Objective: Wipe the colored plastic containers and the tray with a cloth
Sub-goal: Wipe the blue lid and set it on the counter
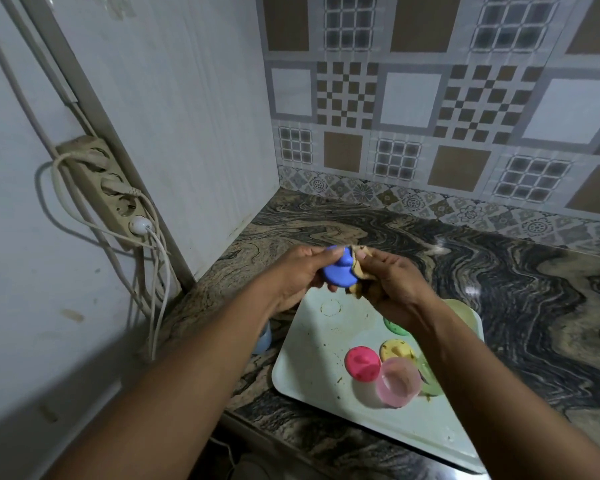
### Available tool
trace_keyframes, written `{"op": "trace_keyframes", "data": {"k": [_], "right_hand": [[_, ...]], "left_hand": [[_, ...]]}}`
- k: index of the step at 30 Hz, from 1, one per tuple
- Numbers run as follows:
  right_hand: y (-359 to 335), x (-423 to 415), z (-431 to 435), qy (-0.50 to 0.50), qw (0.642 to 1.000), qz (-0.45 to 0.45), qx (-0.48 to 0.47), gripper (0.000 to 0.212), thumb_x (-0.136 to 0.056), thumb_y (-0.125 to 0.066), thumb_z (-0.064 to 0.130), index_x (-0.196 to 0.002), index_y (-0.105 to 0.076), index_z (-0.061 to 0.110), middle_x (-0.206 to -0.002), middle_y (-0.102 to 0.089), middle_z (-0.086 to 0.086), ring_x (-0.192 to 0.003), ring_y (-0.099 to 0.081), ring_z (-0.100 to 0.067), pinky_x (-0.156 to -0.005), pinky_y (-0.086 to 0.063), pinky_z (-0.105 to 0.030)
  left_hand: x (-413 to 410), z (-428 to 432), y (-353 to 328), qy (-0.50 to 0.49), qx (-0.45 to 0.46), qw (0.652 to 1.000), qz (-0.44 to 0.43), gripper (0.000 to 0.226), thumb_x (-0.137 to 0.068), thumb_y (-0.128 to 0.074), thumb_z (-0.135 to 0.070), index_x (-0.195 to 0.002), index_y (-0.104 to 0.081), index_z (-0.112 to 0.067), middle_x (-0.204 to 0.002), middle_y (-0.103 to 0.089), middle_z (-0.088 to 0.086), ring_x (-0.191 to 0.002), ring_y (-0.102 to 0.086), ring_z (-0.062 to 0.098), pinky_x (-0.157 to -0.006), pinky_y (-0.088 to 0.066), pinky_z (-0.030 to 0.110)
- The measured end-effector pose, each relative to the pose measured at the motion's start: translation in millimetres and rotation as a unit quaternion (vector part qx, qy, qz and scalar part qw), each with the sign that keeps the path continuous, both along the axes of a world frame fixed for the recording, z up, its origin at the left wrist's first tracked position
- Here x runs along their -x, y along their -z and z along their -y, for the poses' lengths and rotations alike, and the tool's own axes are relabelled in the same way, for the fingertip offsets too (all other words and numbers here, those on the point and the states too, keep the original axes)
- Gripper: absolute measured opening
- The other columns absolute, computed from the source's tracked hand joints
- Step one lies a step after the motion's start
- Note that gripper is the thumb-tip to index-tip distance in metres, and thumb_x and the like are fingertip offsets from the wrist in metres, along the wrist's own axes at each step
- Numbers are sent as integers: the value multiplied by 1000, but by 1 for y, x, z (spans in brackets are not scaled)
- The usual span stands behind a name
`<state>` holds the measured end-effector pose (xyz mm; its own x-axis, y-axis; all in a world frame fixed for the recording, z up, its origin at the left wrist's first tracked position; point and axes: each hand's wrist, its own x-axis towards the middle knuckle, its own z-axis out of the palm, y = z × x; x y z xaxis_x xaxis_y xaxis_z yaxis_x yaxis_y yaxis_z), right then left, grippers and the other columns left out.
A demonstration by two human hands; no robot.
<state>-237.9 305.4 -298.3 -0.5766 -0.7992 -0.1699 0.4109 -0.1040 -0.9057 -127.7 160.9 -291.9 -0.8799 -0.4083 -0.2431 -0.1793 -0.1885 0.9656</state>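
My left hand (293,275) holds a blue plastic lid (338,273) above the far end of a pale tray (309,368). Pressed against the lid's right edge is a beige patterned cloth (359,271), bunched in my right hand (392,282). On the tray lie a pink lid (361,362), a yellow lid (397,349), a clear pink cup (399,382), and a green lid (395,328) partly hidden by my right wrist. A green cup (430,381) and a pale yellow-green cup (463,311) peek out beside my right forearm. The tray is stained with crumbs and a ring mark.
A light blue cup (262,341) stands on the marbled counter (499,289) left of the tray, mostly behind my left forearm. A power strip (108,188) with hanging cables is on the left wall. Patterned tiles back the counter.
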Motion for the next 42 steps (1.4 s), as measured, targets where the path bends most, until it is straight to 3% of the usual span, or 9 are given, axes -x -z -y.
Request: {"op": "trace_keyframes", "data": {"k": [5, 10, 17, 23, 27, 30, 34, 39, 42], "right_hand": [[9, -26, 9, 124, 983, 127, 46, 19, -101, -54, 8, -106, -68, -3, -84, -71, -17, -57, -59, -20, -49, -46, -23], [-6, 8, -6, -27, 998, -39, -51, 19, -100, -53, 5, -101, -68, -5, -73, -66, -19, -53, -50, -25, -44, -43, -26], [13, -20, 20, 155, 978, 129, 54, 19, -101, -54, 8, -108, -67, -4, -84, -71, -14, -63, -59, -21, -51, -45, -24], [-7, 12, -5, -7, 999, -16, -47, 20, -101, -50, 4, -97, -69, -3, -74, -66, -18, -49, -52, -20, -45, -43, -25], [-5, -13, 17, 137, 982, 113, 68, 16, -100, -55, 6, -100, -70, 0, -82, -73, -13, -65, -64, -21, -59, -53, -28], [7, -27, 23, 217, 956, 178, 88, 17, -98, -56, 1, -110, -68, -3, -91, -73, -15, -76, -68, -22, -74, -58, -29], [8, -2, 5, 120, 993, -5, 10, 21, -97, -56, 1, -114, -67, -6, -83, -66, -20, -61, -55, -24, -56, -44, -30], [3, -9, 11, 145, 988, -2, 56, 26, -98, -57, 2, -121, -66, -5, -90, -69, -20, -66, -58, -25, -55, -48, -28], [9, -29, 21, 230, 965, 92, 88, 25, -97, -59, 3, -121, -66, -1, -93, -71, -16, -71, -63, -22, -58, -52, -27]], "left_hand": [[11, -28, 12, -118, -77, 989, -41, 22, -97, -63, -26, -92, -77, -8, -83, -73, 14, -67, -63, 24, -66, -47, 32], [-9, 4, -4, 24, -6, 997, 79, 15, -94, -66, -23, -99, -72, -11, -87, -71, 10, -69, -63, 20, -68, -40, 31], [24, -40, 5, -237, -75, 966, -66, 15, -95, -66, -13, -80, -68, -14, -83, -69, 11, -74, -61, 22, -73, -50, 34], [-6, -1, -6, 24, -4, 997, 73, 16, -96, -64, -25, -103, -72, -12, -87, -73, 6, -66, -61, 15, -63, -36, 29], [17, -21, -5, -131, -2, 989, -72, 11, -95, -66, -15, -87, -74, -14, -81, -68, 11, -65, -57, 18, -72, -44, 34], [26, -45, 8, -228, -59, 971, -49, 12, -96, -65, -19, -86, -72, -18, -78, -69, 5, -61, -57, 14, -64, -41, 30], [1, -18, -3, -64, -64, 993, 80, 17, -96, -61, -33, -100, -72, -20, -84, -73, 2, -65, -64, 14, -59, -32, 29], [10, -11, -12, -127, -2, 991, -34, 11, -97, -63, -15, -92, -73, -15, -90, -71, 11, -82, -60, 24, -78, -46, 36], [26, -41, 1, -231, -110, 963, -92, 9, -97, -63, -12, -95, -72, -11, -91, -72, 11, -76, -64, 20, -73, -54, 30]]}}
